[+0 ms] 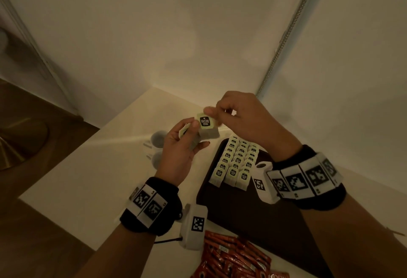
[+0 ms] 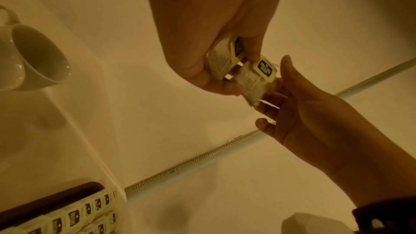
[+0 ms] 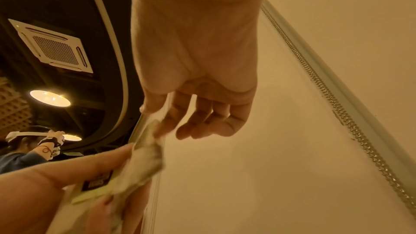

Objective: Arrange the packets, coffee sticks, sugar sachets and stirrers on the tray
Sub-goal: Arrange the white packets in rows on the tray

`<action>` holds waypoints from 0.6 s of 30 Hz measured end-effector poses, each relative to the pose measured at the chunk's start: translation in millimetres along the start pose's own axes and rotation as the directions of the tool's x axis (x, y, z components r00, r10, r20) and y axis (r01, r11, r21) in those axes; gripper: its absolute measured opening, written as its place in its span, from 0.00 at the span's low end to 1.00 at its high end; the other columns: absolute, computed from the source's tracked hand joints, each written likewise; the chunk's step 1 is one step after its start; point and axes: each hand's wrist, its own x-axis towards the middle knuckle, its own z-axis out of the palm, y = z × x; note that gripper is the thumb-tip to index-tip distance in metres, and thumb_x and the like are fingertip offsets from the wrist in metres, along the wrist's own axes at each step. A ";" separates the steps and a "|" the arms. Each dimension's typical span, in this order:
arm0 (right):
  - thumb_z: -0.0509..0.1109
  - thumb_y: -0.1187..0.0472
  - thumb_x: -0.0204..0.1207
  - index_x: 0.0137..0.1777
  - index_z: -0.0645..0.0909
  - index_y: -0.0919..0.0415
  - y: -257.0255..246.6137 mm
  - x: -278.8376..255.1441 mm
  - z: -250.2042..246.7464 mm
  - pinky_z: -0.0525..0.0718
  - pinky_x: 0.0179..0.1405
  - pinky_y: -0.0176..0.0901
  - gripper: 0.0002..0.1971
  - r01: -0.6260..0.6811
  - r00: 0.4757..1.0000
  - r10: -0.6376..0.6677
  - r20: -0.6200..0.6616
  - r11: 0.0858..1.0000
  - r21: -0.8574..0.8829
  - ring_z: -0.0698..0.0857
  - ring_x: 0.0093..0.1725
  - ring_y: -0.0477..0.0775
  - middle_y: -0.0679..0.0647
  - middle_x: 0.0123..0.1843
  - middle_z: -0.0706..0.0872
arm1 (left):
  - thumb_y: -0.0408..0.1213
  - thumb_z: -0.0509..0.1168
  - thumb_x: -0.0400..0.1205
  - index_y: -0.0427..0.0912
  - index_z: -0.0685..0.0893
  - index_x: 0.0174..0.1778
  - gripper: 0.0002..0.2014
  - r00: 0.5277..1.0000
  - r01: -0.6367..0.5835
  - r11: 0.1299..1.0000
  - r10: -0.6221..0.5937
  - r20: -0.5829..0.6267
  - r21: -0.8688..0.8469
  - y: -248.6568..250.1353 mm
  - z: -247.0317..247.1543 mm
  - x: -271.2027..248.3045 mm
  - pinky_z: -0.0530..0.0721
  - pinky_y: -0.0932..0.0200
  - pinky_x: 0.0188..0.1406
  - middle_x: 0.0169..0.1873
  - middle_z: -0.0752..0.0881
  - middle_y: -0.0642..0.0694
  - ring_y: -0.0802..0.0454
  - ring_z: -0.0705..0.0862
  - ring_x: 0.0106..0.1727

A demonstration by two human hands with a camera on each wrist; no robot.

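Pale-green packet point(image 1: 207, 123) pinched by right hand point(image 1: 240, 119) fingertips | left hand point(image 1: 178, 150) grips further packets point(image 2: 225, 58)

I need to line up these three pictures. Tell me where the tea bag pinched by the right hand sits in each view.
Head: tea bag at centre, between right hand and left hand.
Left wrist: right of centre.
Right wrist: blurred, lower left.
Shared landmark: the metal strip on the wall.
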 end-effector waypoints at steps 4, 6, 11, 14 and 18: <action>0.72 0.49 0.74 0.41 0.86 0.54 3.7 -1.4 -0.5 0.79 0.43 0.37 0.10 -0.014 1.000 0.015 -0.024 0.999 0.042 0.81 0.39 0.43 0.48 0.40 0.83 | 0.34 0.59 0.85 0.42 0.82 0.42 0.08 0.999 -0.032 0.998 0.032 -0.012 0.049 0.5 1.6 -1.0 0.84 0.62 0.34 0.38 0.89 0.51 0.57 0.86 0.39; 0.71 0.46 0.73 0.42 0.86 0.54 5.4 -2.0 -0.2 0.78 0.41 0.35 0.11 -0.043 0.998 0.045 -0.033 0.997 0.058 0.81 0.39 0.44 0.48 0.40 0.83 | 0.33 0.59 0.85 0.41 0.82 0.42 0.09 0.998 -0.058 0.993 0.059 -0.007 0.102 1.9 2.1 -1.7 0.84 0.62 0.34 0.38 0.88 0.51 0.56 0.86 0.40; 0.76 0.53 0.71 0.40 0.84 0.57 4.1 -2.4 2.2 0.76 0.37 0.24 0.08 -0.042 0.999 0.043 -0.010 0.992 0.123 0.82 0.38 0.44 0.47 0.38 0.84 | 0.35 0.58 0.86 0.36 0.80 0.49 0.08 0.996 -0.085 0.978 0.084 0.013 0.190 2.3 3.6 -0.8 0.85 0.59 0.35 0.43 0.85 0.45 0.50 0.86 0.44; 0.78 0.59 0.69 0.46 0.82 0.60 2.5 0.2 3.8 0.80 0.36 0.28 0.10 -0.098 0.995 0.099 0.010 0.955 0.282 0.84 0.34 0.44 0.49 0.36 0.85 | 0.37 0.57 0.86 0.39 0.79 0.49 0.07 1.000 -0.018 0.991 0.015 0.024 0.136 -1.2 6.5 -0.8 0.85 0.59 0.35 0.44 0.84 0.43 0.48 0.85 0.45; 0.76 0.61 0.72 0.52 0.85 0.59 2.9 6.6 6.1 0.79 0.29 0.24 0.09 -0.133 0.991 0.132 0.019 0.966 0.222 0.83 0.27 0.38 0.47 0.35 0.86 | 0.46 0.60 0.81 0.43 0.79 0.55 0.12 0.986 0.152 0.987 -0.148 0.078 -0.052 -7.3 10.6 -2.3 0.86 0.61 0.35 0.48 0.88 0.46 0.50 0.88 0.45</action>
